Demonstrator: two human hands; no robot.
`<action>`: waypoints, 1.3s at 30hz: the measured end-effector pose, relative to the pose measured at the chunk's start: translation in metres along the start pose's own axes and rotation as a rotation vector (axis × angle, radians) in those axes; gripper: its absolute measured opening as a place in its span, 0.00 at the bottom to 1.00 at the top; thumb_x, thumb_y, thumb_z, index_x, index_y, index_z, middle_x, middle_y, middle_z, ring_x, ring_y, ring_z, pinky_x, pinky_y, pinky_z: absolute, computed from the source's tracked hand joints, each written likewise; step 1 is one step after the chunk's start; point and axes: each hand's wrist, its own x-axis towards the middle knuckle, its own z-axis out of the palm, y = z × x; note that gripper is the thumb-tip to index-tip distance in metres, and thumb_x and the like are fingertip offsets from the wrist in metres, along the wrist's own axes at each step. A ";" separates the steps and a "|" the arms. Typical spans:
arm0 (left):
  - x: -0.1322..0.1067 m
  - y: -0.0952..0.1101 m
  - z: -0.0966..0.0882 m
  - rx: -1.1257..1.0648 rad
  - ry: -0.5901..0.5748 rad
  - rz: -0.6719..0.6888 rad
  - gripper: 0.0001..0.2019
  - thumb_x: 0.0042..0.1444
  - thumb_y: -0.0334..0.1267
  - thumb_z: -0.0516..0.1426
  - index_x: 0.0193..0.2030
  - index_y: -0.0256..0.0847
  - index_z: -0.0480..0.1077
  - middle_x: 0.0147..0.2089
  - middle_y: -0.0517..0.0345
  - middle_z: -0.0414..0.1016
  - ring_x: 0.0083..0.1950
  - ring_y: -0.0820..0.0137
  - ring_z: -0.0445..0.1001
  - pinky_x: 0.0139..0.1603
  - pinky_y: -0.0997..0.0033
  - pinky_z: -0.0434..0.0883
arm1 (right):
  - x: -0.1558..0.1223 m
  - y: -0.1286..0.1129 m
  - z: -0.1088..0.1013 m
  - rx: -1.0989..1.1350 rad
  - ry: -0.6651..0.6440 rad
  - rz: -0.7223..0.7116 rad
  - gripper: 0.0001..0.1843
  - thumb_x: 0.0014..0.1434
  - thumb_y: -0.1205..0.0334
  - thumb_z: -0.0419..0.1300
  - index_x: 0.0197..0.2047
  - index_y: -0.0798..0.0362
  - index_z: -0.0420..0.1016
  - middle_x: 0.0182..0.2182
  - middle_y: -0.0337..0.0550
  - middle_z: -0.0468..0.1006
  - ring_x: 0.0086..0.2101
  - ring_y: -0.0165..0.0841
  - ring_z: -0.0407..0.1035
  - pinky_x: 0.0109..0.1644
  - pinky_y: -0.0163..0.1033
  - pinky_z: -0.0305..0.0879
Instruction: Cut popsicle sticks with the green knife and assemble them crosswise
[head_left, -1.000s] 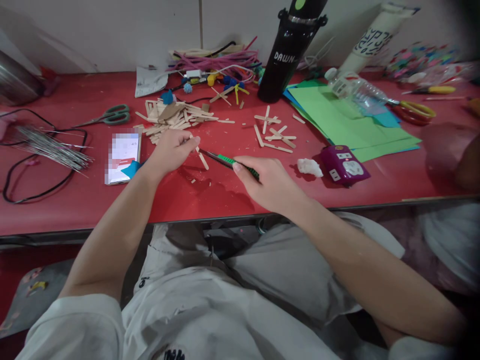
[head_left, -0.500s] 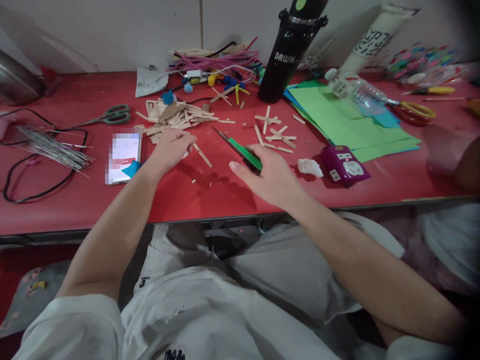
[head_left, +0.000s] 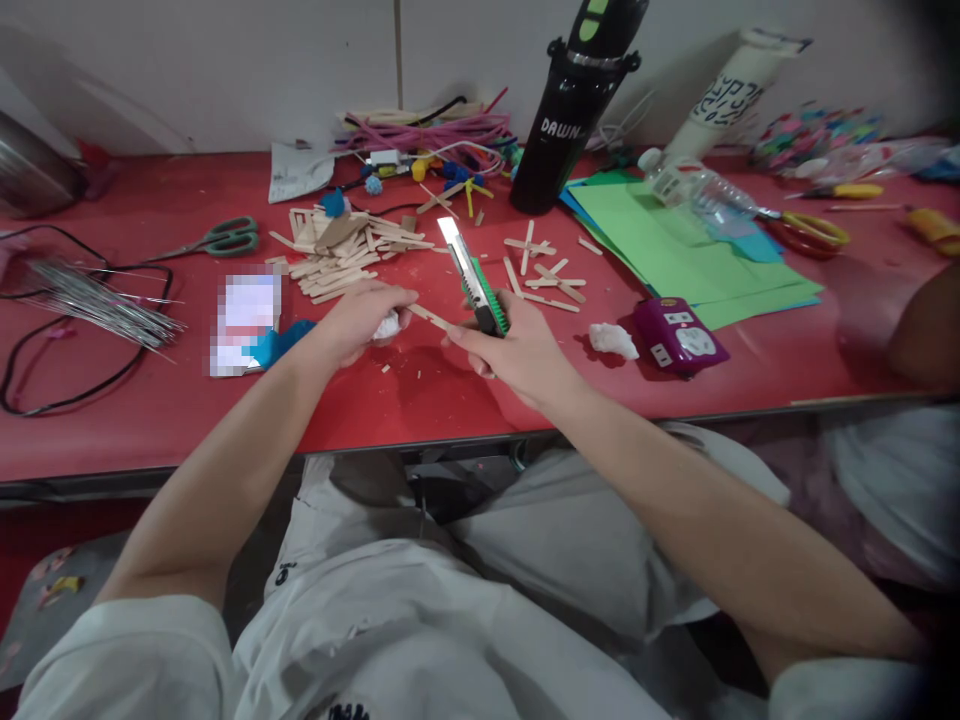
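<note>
Between my hands a wooden craft stick (head_left: 429,315) is held slantwise above the red table. My left hand (head_left: 355,318) is closed, pinching the stick's left end, with a crumpled white tissue (head_left: 387,327) under its fingers. A green and black utility knife (head_left: 480,290) is gripped in my right hand (head_left: 521,345), its blade out and pointing up and away. The right thumb and fingertips also meet the stick's right end. Just beyond my left hand lies a heap of craft sticks (head_left: 337,250). Crossed sticks (head_left: 531,245) rest past my right hand.
A phone (head_left: 247,315), green-handled scissors (head_left: 231,237) and a bundle of wires (head_left: 105,300) lie left. A black bottle (head_left: 562,130) stands at the back. Rightward are green paper sheets (head_left: 697,250), a purple power adapter (head_left: 679,338), another white wad (head_left: 613,341) and a person's arm (head_left: 926,330).
The knife has swung more upright in my right hand, which moved left to the stick. My left hand shifted right and lifted the stick's end toward it.
</note>
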 end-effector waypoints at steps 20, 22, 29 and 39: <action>-0.027 0.016 0.001 0.493 -0.019 0.545 0.16 0.64 0.42 0.49 0.27 0.39 0.67 0.23 0.62 0.63 0.27 0.74 0.63 0.32 0.71 0.61 | 0.020 0.001 -0.017 0.343 0.206 0.036 0.11 0.57 0.61 0.60 0.32 0.49 0.59 0.27 0.36 0.71 0.20 0.24 0.57 0.23 0.34 0.53; -0.027 0.016 0.001 0.490 -0.022 0.537 0.16 0.64 0.42 0.49 0.27 0.39 0.68 0.22 0.62 0.63 0.27 0.74 0.63 0.31 0.71 0.61 | 0.024 0.005 -0.019 0.167 0.241 0.005 0.11 0.56 0.61 0.60 0.35 0.48 0.58 0.28 0.35 0.68 0.21 0.25 0.57 0.24 0.35 0.54; -0.028 0.015 -0.001 0.466 0.005 0.550 0.17 0.64 0.43 0.50 0.27 0.39 0.68 0.20 0.64 0.59 0.24 0.75 0.61 0.28 0.71 0.58 | 0.040 0.027 -0.037 -0.836 0.161 -0.313 0.17 0.54 0.70 0.57 0.48 0.52 0.65 0.49 0.57 0.70 0.47 0.47 0.69 0.49 0.53 0.66; -0.032 0.016 0.000 0.503 0.030 0.600 0.16 0.65 0.41 0.49 0.27 0.40 0.67 0.19 0.65 0.59 0.22 0.75 0.59 0.26 0.71 0.57 | 0.018 0.003 -0.027 -0.660 0.137 -0.731 0.02 0.63 0.64 0.60 0.37 0.51 0.74 0.35 0.44 0.76 0.34 0.34 0.70 0.41 0.42 0.68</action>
